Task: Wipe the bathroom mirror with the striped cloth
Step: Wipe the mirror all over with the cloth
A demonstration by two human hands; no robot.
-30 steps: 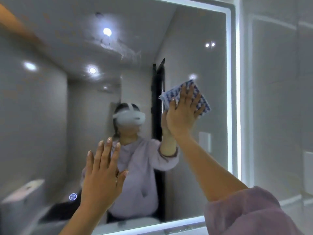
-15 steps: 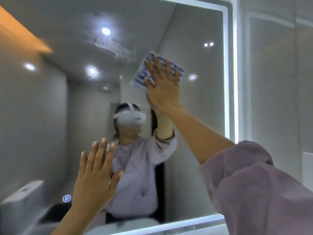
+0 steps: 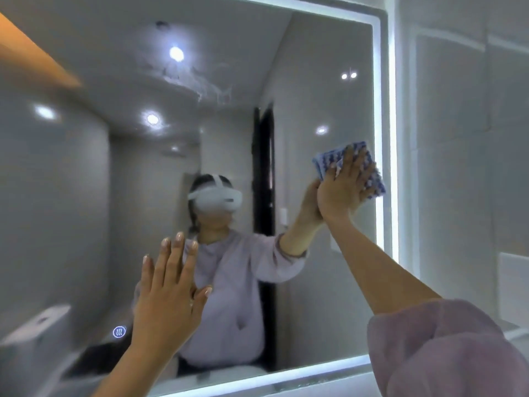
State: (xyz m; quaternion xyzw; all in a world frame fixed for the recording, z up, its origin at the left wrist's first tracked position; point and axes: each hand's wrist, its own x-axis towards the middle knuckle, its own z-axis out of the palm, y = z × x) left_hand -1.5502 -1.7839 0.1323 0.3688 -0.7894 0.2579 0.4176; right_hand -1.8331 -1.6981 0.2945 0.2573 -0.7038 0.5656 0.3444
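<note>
Mid-wipe. My right hand point(image 3: 342, 193), fingers straight, presses folded blue-and-white striped cloth point(image 3: 375, 186) flat on large light-edged rectangular bathroom mirror point(image 3: 315, 81), beside mirror's right edge, mid-height. My left hand point(image 3: 169, 296) spread, empty, before mirror's lower middle. Next, I judge: sweep onto unwiped glass, pressure even.

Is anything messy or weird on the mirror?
Yes. Whitish streaks show near the top of the mirror, beside a reflected ceiling light. They look like smears, or marks on the reflected ceiling. The cloth is lower, by the right edge.
</note>
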